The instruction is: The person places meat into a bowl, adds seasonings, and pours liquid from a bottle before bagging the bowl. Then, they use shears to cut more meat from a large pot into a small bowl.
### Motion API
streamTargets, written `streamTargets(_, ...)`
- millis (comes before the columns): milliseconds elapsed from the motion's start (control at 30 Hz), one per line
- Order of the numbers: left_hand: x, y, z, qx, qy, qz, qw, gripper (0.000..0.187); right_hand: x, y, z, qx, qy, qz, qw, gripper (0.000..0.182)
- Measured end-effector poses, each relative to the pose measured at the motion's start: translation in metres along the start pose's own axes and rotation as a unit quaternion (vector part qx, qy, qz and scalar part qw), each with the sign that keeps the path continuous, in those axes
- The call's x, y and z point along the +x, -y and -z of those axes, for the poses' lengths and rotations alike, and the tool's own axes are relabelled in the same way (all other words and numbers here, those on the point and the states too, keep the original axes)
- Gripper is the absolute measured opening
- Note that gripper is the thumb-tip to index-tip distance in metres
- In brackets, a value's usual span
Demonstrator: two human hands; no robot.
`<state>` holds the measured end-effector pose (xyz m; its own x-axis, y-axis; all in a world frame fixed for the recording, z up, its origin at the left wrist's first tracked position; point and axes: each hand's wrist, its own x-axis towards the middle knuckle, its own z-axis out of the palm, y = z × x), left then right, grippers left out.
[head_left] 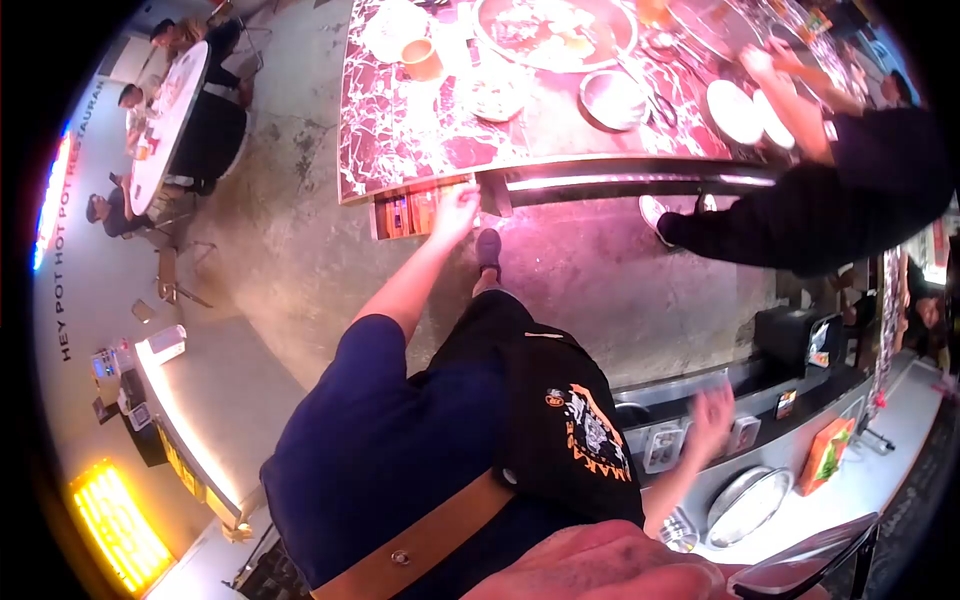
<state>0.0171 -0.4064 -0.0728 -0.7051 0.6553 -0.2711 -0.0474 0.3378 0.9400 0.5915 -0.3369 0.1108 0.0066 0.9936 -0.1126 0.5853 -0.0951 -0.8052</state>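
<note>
The left hand (455, 212) is laid on the open drawer (410, 213), which hangs under the near edge of the table (420, 150). Whether its fingers are closed on anything cannot be told, as the hand is small in the view. The right hand (710, 420) is blurred and seems to be spread open, held over a counter beside a round metal tray (748, 492). The drawer is probably best steadied by its front while its contents are picked out, so that nothing is tipped. On the red marbled tabletop a cup (421, 58), a metal bowl (613, 98) and a large pan (555, 30) are set. A person in black (850, 200) is reaching across it, and the concrete floor (290, 230) lies below.
</note>
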Motion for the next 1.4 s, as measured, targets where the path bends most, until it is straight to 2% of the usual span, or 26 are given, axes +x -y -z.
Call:
streamTargets(33, 0.017, -0.010, 0.003, -0.051, 0.006, 0.001, 0.999, 0.026, 0.039, 0.044, -0.073, -0.054, 0.099, 0.122, 0.986, 0.012)
streamTargets(67, 0.043, -0.004, 0.004, -0.075, 0.012, 0.001, 0.997, 0.025, 0.069, 0.102, -0.147, -0.075, 0.122, 0.226, 0.963, 0.016)
streamTargets(100, 0.070, 0.003, 0.005, -0.100, 0.019, 0.002, 0.995, 0.025, 0.091, 0.167, -0.209, -0.100, 0.171, 0.257, 0.946, 0.019)
streamTargets(133, 0.087, -0.007, 0.009, -0.098, 0.032, 0.013, 0.995, 0.024, 0.121, 0.199, -0.271, -0.119, 0.177, 0.360, 0.908, 0.019)
streamTargets(200, 0.097, -0.051, 0.017, -0.177, 0.056, 0.037, 0.982, 0.020, 0.166, 0.276, -0.375, -0.102, 0.235, 0.458, 0.851, 0.041)
streamTargets(233, 0.102, -0.068, 0.024, -0.215, 0.083, 0.061, 0.971, 0.020, 0.185, 0.311, -0.420, -0.163, 0.291, 0.424, 0.842, 0.034)
streamTargets(300, 0.121, -0.059, 0.024, -0.206, 0.082, 0.063, 0.973, 0.019, 0.218, 0.344, -0.492, -0.131, 0.248, 0.592, 0.755, 0.026)
streamTargets(333, 0.129, -0.052, 0.023, -0.189, 0.086, 0.059, 0.976, 0.018, 0.222, 0.362, -0.513, -0.137, 0.255, 0.591, 0.753, 0.026)
streamTargets(367, 0.135, -0.045, 0.024, -0.196, 0.087, 0.064, 0.975, 0.018, 0.224, 0.383, -0.529, -0.261, 0.373, 0.466, 0.759, 0.023)
streamTargets(400, 0.139, -0.038, 0.025, -0.213, 0.074, 0.075, 0.971, 0.016, 0.223, 0.395, -0.540, -0.373, 0.473, 0.318, 0.732, 0.019)
streamTargets(433, 0.144, -0.032, 0.026, -0.229, 0.062, 0.084, 0.968, 0.015, 0.219, 0.389, -0.547, -0.379, 0.476, 0.314, 0.729, 0.019)
streamTargets(500, 0.152, -0.051, 0.036, -0.268, 0.045, 0.127, 0.954, 0.017, 0.207, 0.355, -0.553, -0.420, 0.399, 0.514, 0.633, 0.018)
streamTargets(567, 0.163, -0.070, 0.041, -0.305, 0.022, 0.168, 0.937, 0.019, 0.191, 0.331, -0.545, -0.373, 0.360, 0.547, 0.657, 0.018)
streamTargets(667, 0.185, -0.092, 0.044, -0.291, 0.086, 0.118, 0.946, 0.020, 0.182, 0.328, -0.540, -0.356, 0.345, 0.529, 0.689, 0.018)
streamTargets(733, 0.192, -0.103, 0.043, -0.269, 0.111, 0.093, 0.952, 0.021, 0.190, 0.334, -0.537, -0.257, 0.434, 0.413, 0.758, 0.021)
streamTargets(767, 0.207, -0.069, 0.033, -0.294, 0.149, 0.031, 0.944, 0.021, 0.199, 0.337, -0.542, -0.233, 0.425, 0.384, 0.785, 0.044)
streamTargets(833, 0.194, -0.110, 0.047, -0.283, 0.121, 0.094, 0.947, 0.018, 0.198, 0.338, -0.550, -0.331, 0.284, 0.508, 0.743, 0.068)
streamTargets(867, 0.192, -0.107, 0.043, -0.412, 0.102, 0.139, 0.895, 0.014, 0.201, 0.337, -0.555, -0.392, 0.308, 0.520, 0.693, 0.082)
streamTargets(900, 0.193, -0.103, 0.046, -0.456, 0.143, 0.130, 0.869, 0.010, 0.198, 0.337, -0.561, -0.387, 0.312, 0.532, 0.685, 0.077)
streamTargets(967, 0.211, -0.068, 0.040, -0.293, 0.130, 0.099, 0.942, 0.017, 0.200, 0.323, -0.569, -0.360, 0.294, 0.552, 0.693, 0.077)
streamTargets(1033, 0.214, -0.055, 0.033, -0.238, 0.104, 0.096, 0.961, 0.019, 0.201, 0.320, -0.571, -0.365, 0.288, 0.551, 0.693, 0.076)
streamTargets(1100, 0.211, -0.060, 0.030, -0.181, 0.084, 0.090, 0.976, 0.021, 0.206, 0.319, -0.571, -0.373, 0.309, 0.530, 0.696, 0.071)
streamTargets(1233, 0.211, -0.083, 0.033, -0.121, 0.062, 0.066, 0.989, 0.022, 0.216, 0.340, -0.560, -0.334, 0.388, 0.456, 0.728, 0.078)
streamTargets(1267, 0.209, -0.086, 0.034, -0.100, 0.059, 0.048, 0.992, 0.025, 0.230, 0.344, -0.557, -0.214, 0.387, 0.472, 0.763, 0.081)
streamTargets(1367, 0.211, -0.137, 0.038, -0.008, 0.072, -0.025, 0.997, 0.030, 0.290, 0.384, -0.538, -0.063, 0.333, 0.497, 0.798, 0.070)
streamTargets(1400, 0.220, -0.156, 0.044, -0.095, 0.087, 0.052, 0.990, 0.027, 0.318, 0.408, -0.530, -0.034, 0.311, 0.497, 0.809, 0.063)
